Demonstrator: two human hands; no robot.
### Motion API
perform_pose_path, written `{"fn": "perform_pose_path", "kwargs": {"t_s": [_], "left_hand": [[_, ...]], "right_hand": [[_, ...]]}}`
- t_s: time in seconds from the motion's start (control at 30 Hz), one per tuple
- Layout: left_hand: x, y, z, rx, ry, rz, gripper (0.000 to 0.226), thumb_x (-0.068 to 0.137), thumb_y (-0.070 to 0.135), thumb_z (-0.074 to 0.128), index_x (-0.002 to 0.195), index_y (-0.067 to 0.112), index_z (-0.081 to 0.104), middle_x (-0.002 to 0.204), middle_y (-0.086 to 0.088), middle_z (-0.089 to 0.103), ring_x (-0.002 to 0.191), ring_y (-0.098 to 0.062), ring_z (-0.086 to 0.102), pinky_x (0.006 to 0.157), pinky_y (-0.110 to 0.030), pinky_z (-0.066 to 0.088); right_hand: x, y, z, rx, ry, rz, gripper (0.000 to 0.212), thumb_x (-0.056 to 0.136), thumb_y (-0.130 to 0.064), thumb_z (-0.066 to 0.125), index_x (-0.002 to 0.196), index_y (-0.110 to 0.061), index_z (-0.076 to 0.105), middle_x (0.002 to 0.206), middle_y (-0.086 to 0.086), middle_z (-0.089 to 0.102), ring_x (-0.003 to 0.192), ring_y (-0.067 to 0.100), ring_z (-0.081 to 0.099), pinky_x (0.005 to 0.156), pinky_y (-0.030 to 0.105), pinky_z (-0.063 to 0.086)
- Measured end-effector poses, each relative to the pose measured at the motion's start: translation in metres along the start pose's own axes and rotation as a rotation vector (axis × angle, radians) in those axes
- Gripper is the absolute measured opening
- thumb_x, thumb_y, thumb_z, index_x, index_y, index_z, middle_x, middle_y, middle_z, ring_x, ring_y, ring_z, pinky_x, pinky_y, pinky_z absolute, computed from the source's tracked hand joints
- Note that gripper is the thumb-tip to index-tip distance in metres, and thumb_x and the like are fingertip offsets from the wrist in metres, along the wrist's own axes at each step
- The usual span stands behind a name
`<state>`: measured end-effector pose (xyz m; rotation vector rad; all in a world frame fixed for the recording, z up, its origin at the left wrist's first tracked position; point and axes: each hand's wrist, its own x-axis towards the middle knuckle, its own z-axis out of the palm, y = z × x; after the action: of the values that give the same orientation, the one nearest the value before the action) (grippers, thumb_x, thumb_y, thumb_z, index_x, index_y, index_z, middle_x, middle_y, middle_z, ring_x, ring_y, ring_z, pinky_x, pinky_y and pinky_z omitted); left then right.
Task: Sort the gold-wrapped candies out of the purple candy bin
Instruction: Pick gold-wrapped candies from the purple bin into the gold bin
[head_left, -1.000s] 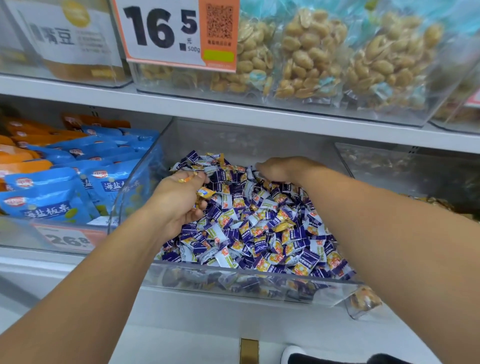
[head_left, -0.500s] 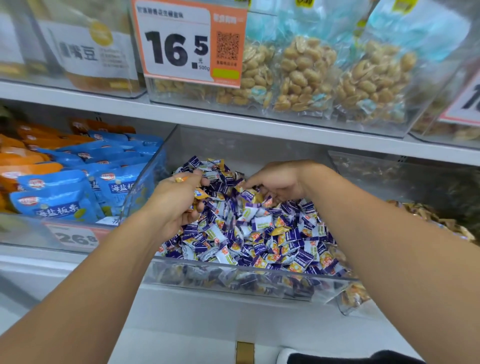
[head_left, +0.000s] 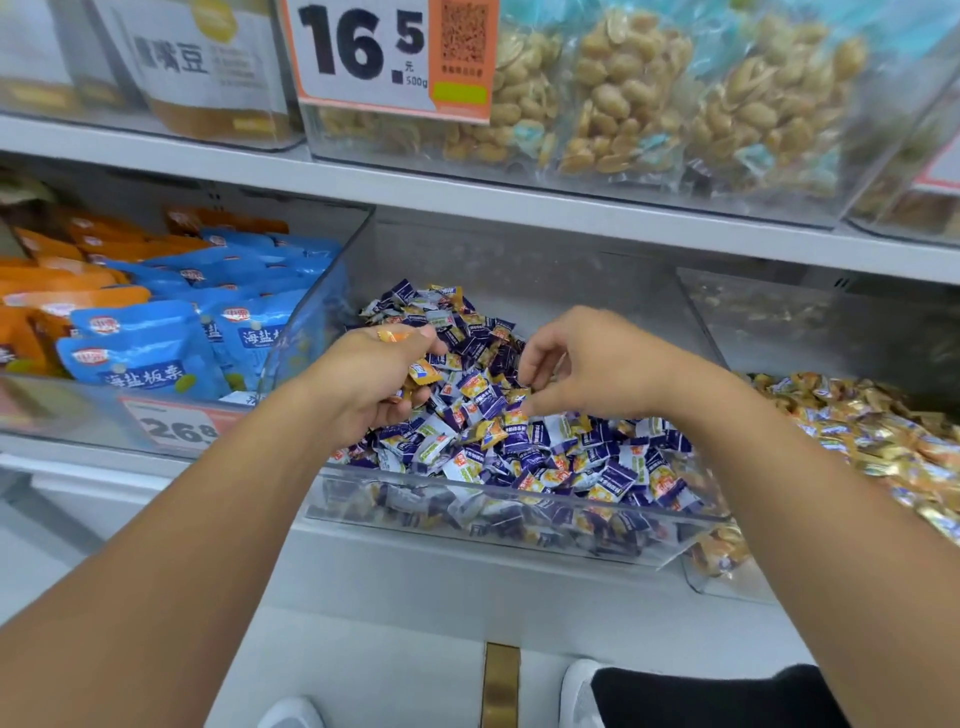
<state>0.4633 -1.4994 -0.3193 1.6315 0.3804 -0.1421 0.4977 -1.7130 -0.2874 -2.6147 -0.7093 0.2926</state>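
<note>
A clear plastic bin (head_left: 519, 525) on the lower shelf holds a heap of purple-wrapped candies (head_left: 524, 452). My left hand (head_left: 363, 384) hovers over the bin's left side, curled around several gold-wrapped candies (head_left: 422, 373); one sticks out between its fingers. My right hand (head_left: 587, 364) reaches into the middle of the heap with its fingertips pinching at a gold-wrapped candy (head_left: 515, 417) among the purple ones. Whether it is lifted off the pile I cannot tell.
To the right a second clear bin holds gold-wrapped candies (head_left: 857, 431). Left of the purple bin lie blue and orange snack bags (head_left: 145, 353). The shelf above (head_left: 467, 192) carries bagged peanuts and a 16.5 price sign (head_left: 389, 52). My shoes show on the floor below.
My right hand has drawn back from the far part of the heap toward the middle and now pinches at a gold candy. My left hand stays closed on its candies.
</note>
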Motion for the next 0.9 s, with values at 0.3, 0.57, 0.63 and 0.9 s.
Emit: {"fn": "perform_pose_path", "kwargs": {"t_s": [0.3,0.57,0.63,0.9], "left_hand": [[0.007,-0.005,0.003,-0.001,0.011,-0.018,0.024,0.100,0.038,0.055,0.097,0.019,0.070,0.068,0.001,0.057,0.044,-0.008,0.050,0.032,-0.014,0.030],[0.009,-0.005,-0.005,-0.067,-0.009,-0.074,0.038,0.100,0.049,0.048,0.101,0.017,0.070,0.063,0.000,0.054,0.045,-0.010,0.052,0.033,-0.015,0.030],[0.009,-0.003,-0.003,-0.114,-0.040,-0.103,0.038,0.100,0.049,0.048,0.101,0.018,0.070,0.065,-0.001,0.055,0.050,-0.011,0.053,0.033,-0.016,0.033],[0.003,0.001,0.005,-0.349,-0.147,-0.222,0.041,0.104,0.043,0.041,0.102,0.015,0.071,0.068,-0.003,0.066,0.057,-0.015,0.068,0.039,-0.018,0.050]], "right_hand": [[0.019,-0.017,0.037,-0.292,-0.176,-0.129,0.049,0.078,-0.033,0.084,0.125,-0.033,0.068,0.100,-0.008,0.063,0.093,0.015,0.058,0.076,0.029,0.046],[0.013,-0.005,0.016,0.614,0.003,0.004,0.014,0.091,-0.019,0.071,0.104,-0.019,0.077,0.090,-0.001,0.078,0.082,0.024,0.071,0.083,0.039,0.055],[0.009,-0.003,0.008,1.020,-0.010,0.141,0.021,0.094,-0.019,0.065,0.112,-0.010,0.073,0.087,0.002,0.075,0.076,0.014,0.068,0.077,0.029,0.055],[0.007,-0.002,0.005,1.652,-0.158,0.514,0.037,0.088,-0.044,0.053,0.077,-0.010,0.060,0.080,0.012,0.061,0.061,0.019,0.055,0.045,0.021,0.039]]}}
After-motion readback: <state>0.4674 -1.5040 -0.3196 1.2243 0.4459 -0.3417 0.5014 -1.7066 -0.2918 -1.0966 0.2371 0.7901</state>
